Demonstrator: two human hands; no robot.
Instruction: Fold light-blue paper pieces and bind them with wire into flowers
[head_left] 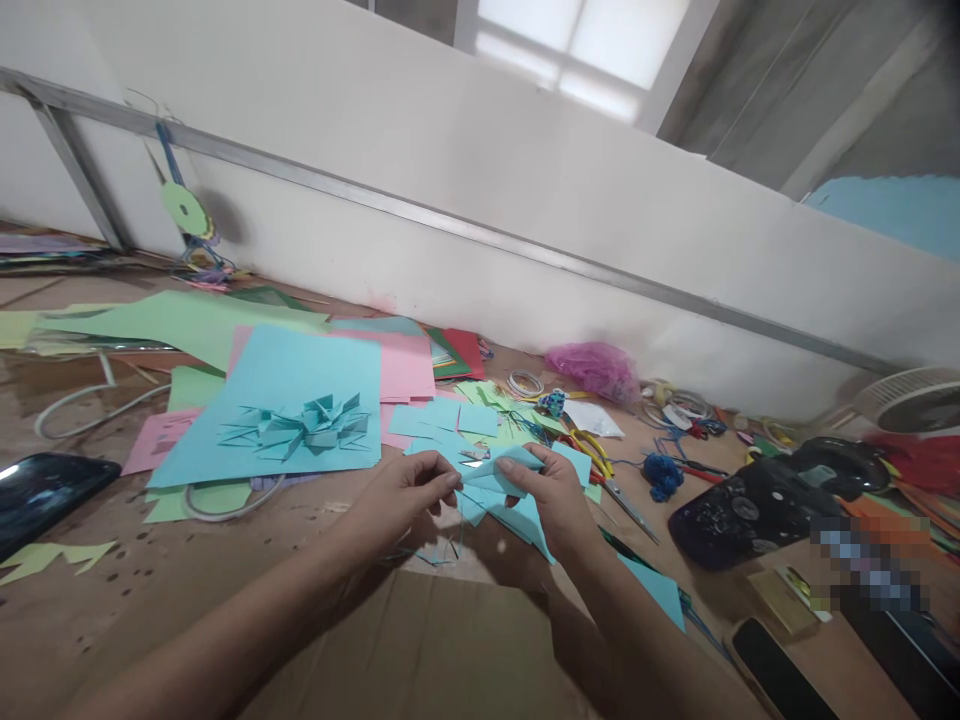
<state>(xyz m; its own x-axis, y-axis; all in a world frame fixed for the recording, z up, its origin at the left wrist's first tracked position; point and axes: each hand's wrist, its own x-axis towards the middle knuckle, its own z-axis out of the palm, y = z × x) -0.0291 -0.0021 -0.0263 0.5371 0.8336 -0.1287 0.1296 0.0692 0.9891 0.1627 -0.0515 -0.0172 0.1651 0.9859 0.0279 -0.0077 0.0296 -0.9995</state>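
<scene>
From where I stand, the blue paper [484,471] sits between the two hands, low over the bench [300,540]. The right hand [551,495] has it clamped, thumb laid across the top and fingers underneath. Its long axis runs roughly from one hand to the other, so a narrow end sticks out leftward from the right grip, straight toward the left hand [424,485]. The right hand is on the paper; the left is just beside that free end, thumb and forefinger nearly together. Whether they pinch the tip or only hover by it, I can't tell.

Under the hands lie more blue sheets [517,515], partly covered, and it's hard to make out where the held piece stops and they begin. A pale glint beside the right thumb is too small to read. The scissors [634,515] lie right of the right hand, handles tangled with clutter. A dark phone [45,500] is cut off at the left edge, and a blurred patch hides something at far right.
</scene>
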